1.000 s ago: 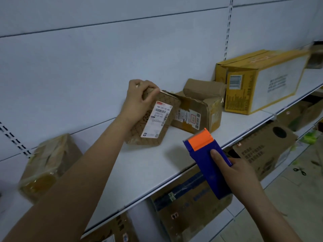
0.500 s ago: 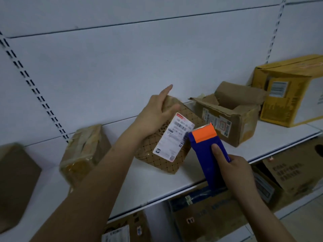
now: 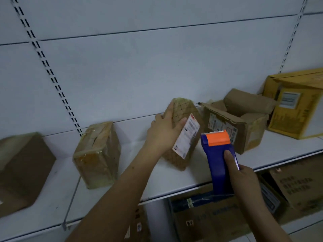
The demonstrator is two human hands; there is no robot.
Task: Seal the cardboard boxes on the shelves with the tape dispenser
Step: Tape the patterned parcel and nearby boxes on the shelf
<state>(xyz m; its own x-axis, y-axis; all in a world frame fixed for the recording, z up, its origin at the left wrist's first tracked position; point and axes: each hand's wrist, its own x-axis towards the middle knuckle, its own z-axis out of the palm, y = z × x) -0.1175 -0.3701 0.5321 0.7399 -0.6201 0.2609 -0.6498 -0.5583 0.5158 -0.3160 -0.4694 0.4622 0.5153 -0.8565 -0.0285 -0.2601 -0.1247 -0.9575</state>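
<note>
White back panel (image 3: 139,67) with two slotted uprights (image 3: 50,74). Floor (image 3: 311,231) visible at lower right, beneath the lowest boxes.

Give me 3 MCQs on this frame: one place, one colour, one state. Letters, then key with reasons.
1. Where is the patterned box?
A. on the floor
B. on the shelf, left of the open box
C. inside the yellow box

2. What colour is the dispenser head?
A. orange
B. green
C. white

3. What is the left hand doing?
A. hanging idle
B. holding the dispenser
C. gripping the patterned box

Key: B, it stands tilted on the shelf beside the open box; A, orange cap over a blue body; C, fingers and thumb wrap its upper end, while the right hand holds the dispenser.
</note>
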